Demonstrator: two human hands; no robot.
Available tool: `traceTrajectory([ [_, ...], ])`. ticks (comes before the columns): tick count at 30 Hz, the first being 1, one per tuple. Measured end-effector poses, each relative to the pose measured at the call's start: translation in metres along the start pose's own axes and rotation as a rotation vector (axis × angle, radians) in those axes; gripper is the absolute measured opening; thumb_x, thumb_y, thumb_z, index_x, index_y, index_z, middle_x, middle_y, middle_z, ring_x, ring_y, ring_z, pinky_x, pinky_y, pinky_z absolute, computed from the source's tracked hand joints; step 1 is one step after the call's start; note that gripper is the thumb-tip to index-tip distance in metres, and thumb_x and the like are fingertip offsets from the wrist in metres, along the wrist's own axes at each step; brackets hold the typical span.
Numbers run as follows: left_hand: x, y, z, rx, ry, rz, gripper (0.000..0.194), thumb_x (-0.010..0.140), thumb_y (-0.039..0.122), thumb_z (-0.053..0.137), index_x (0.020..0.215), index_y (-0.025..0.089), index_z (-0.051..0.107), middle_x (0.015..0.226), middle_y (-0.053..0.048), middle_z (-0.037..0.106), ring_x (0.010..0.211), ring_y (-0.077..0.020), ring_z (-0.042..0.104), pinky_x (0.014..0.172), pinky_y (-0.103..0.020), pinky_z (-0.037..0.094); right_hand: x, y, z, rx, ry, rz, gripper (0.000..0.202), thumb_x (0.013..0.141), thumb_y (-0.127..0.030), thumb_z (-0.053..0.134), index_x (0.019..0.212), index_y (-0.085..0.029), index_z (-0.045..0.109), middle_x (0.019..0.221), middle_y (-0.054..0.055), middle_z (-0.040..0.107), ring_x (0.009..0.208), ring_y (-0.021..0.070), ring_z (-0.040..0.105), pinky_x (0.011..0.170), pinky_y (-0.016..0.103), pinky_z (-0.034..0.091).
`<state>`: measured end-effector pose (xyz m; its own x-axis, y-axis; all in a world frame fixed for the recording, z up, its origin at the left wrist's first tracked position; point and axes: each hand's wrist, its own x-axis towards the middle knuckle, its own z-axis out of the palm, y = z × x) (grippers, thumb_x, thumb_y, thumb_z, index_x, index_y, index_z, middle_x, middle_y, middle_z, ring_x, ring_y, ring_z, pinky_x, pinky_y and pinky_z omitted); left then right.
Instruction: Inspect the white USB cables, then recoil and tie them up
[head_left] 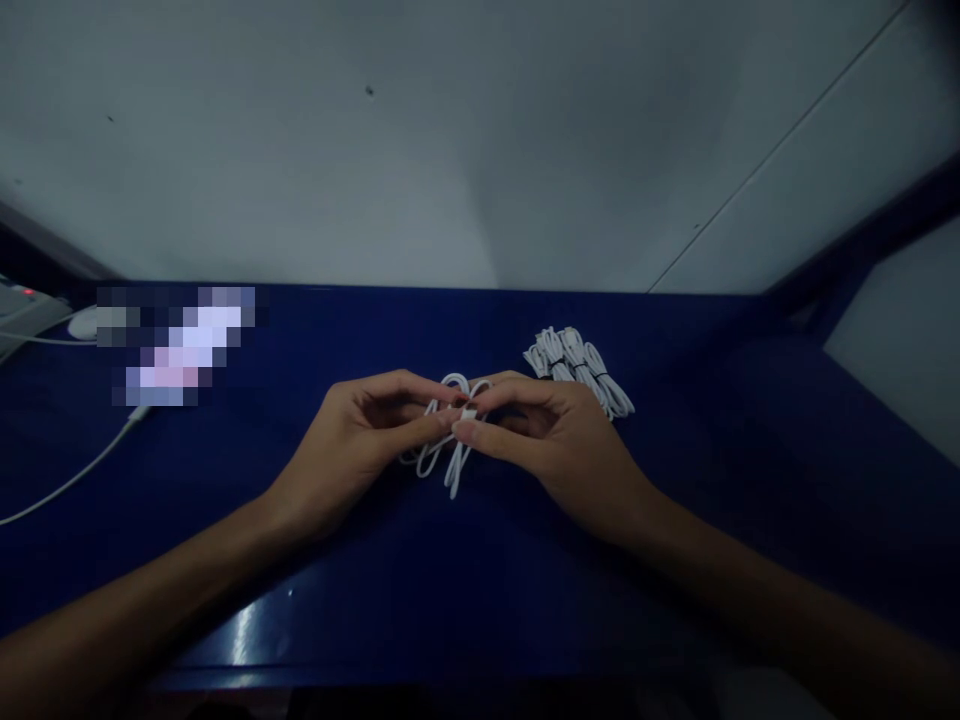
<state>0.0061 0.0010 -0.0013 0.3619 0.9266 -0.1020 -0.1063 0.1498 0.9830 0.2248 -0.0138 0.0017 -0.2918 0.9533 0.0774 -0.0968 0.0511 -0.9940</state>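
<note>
A white cable (455,470) hangs in loose loops between my two hands, above the blue table. My left hand (375,425) pinches it from the left, thumb and fingertips pressed together. From the other side my right hand (540,420) also pinches the cable, with its thumb by a small white plug (469,414). The fingertips of both hands nearly meet at the middle of the loops. Just beyond my right hand lies a pile of bundled white cables (577,365), each tied with a dark band.
On the left of the blue table (480,590) lies a blurred-out bright object (191,345) with a white cord (82,482) running from it. A white power strip (26,310) with a red light sits at the far left. A pale wall (420,180) rises behind the table.
</note>
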Motion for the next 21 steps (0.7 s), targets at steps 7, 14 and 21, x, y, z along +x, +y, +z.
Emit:
traceTrajectory([
  [7,0.001,0.006,0.003,-0.033,0.049,-0.031,0.018,0.096,0.032,0.087,0.110,0.021,0.086,0.113,-0.009,0.085,0.099,-0.0190,0.078,0.088,-0.026,0.060,0.002,0.001,-0.004,-0.017,0.064,0.021,0.013,0.083,-0.025,0.096,0.088,-0.024,0.084,0.106,0.005,0.083,0.100,0.0238,0.081,0.094,0.042,0.068],
  [14,0.004,0.007,-0.002,-0.105,0.020,-0.118,0.026,0.101,0.036,0.080,0.121,0.020,0.082,0.100,-0.008,0.081,0.086,-0.0205,0.076,0.082,-0.033,0.061,0.006,0.001,-0.005,0.091,0.118,-0.002,0.017,0.078,-0.021,0.100,0.084,-0.024,0.085,0.101,0.003,0.084,0.094,0.0212,0.081,0.090,0.035,0.069],
  [21,0.004,0.012,-0.004,-0.099,-0.119,-0.118,0.016,0.102,0.029,0.079,0.105,0.016,0.088,0.087,-0.004,0.073,0.073,-0.0113,0.059,0.068,-0.021,0.049,0.009,-0.003,-0.011,0.121,0.092,-0.050,0.014,0.083,-0.016,0.096,0.088,-0.026,0.087,0.104,0.002,0.084,0.101,0.0201,0.079,0.095,0.032,0.065],
])
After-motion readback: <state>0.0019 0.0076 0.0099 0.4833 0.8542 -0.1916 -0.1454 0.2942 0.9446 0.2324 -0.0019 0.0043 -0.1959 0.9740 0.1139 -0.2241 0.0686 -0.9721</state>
